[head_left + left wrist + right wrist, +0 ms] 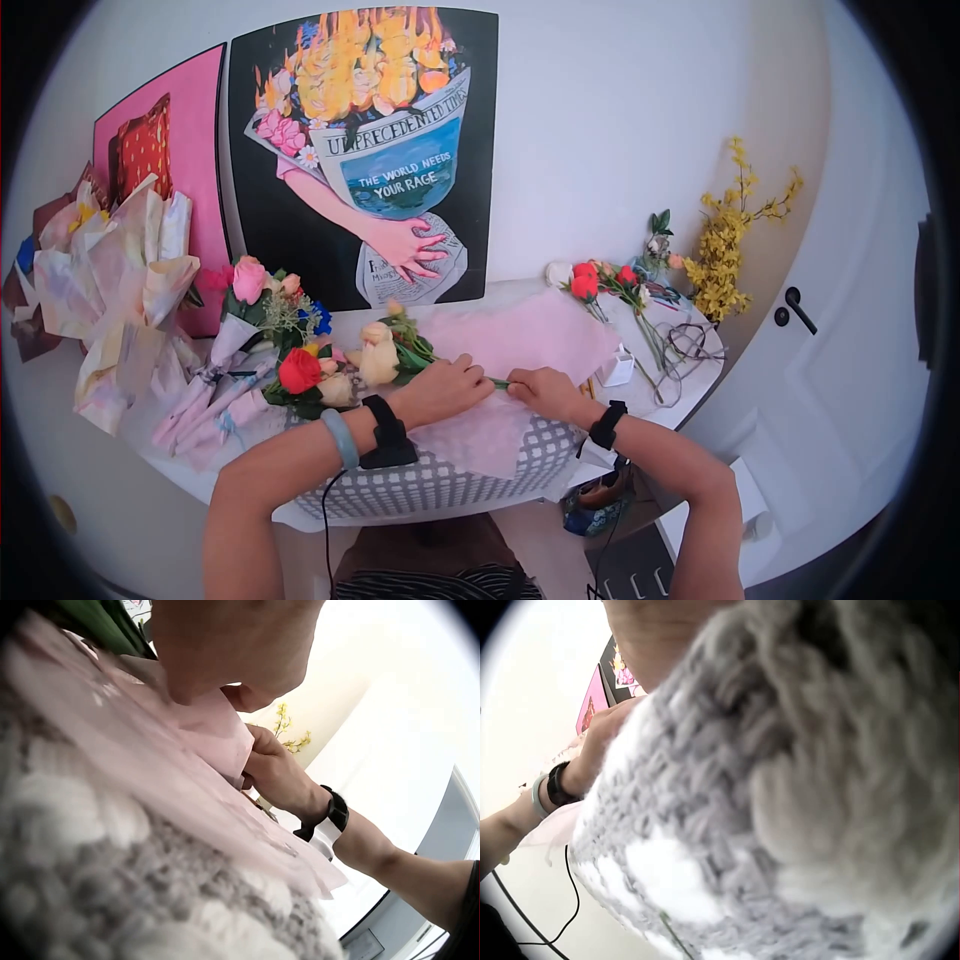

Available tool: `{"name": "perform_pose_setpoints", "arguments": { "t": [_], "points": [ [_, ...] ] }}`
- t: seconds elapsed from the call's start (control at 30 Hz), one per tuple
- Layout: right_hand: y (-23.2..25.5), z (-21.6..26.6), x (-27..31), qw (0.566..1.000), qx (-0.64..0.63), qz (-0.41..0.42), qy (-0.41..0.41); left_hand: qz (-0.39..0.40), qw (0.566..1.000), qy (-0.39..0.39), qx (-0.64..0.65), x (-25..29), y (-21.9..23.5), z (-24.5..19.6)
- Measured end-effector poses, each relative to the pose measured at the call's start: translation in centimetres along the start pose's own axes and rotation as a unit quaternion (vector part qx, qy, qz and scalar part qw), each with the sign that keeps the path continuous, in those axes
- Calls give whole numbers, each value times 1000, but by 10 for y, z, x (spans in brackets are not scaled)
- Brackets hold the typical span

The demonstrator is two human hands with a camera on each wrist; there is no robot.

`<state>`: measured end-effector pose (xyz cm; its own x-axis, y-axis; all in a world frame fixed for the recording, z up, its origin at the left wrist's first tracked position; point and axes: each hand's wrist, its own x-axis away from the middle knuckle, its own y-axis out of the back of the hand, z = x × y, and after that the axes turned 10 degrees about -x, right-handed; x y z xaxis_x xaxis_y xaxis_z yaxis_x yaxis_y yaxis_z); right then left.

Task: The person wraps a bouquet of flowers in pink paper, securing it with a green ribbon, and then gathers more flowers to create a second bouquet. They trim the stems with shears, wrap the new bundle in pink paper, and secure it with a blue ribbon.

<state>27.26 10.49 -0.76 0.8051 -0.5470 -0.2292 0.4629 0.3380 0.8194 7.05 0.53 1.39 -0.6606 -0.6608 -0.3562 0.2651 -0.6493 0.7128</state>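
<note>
My left hand (445, 388) curls over green flower stems, its knuckles facing up. My right hand (548, 390) grips the stem end (499, 384) close to its right, thumb on top. Left of the hands, cream roses (379, 356) head this bunch, with green leaves beside them. Pink wrapping paper (525, 335) spreads under the stems and over a grey-and-white knitted cloth (450, 490). In the left wrist view, the paper's folded edge (225, 742) lies right at the right hand's fingers (259, 750). The right wrist view is mostly filled by the knitted cloth (697, 780).
A red rose (300, 371) and mixed blooms lie at left, by a wrapped bouquet (130, 290). Red flowers (585, 282), a coiled cord (695, 345) and a small white box (617, 367) are at right. Yellow blossoms (720, 250) stand behind. A painting (470, 240) leans on the wall.
</note>
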Motion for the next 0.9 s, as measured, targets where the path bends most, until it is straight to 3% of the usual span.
{"name": "perform_pose_setpoints", "arguments": {
  "t": [0.1,0.3,0.43,0.5,0.6,0.73,0.8,0.9],
  "points": [
    [-3,-1,1,1000,27,-7,8,-56,993,68,74,4,-8,0],
    [-9,1,2,997,61,-33,34,-61,958,196,200,0,-17,-5],
    [-5,9,1,996,84,-24,18,26,902,283,325,-10,-20,2],
    [2,13,-3,994,98,9,46,53,864,304,399,-16,-28,14],
    [15,17,-14,985,130,85,69,120,866,262,408,-21,-44,27],
    [33,9,-43,961,164,217,49,163,860,274,398,-25,-47,28],
    [41,5,-55,962,100,250,47,140,875,278,372,-22,-47,24],
    [44,15,-53,969,-14,245,34,163,838,324,407,-19,-52,24]
  ]
}}
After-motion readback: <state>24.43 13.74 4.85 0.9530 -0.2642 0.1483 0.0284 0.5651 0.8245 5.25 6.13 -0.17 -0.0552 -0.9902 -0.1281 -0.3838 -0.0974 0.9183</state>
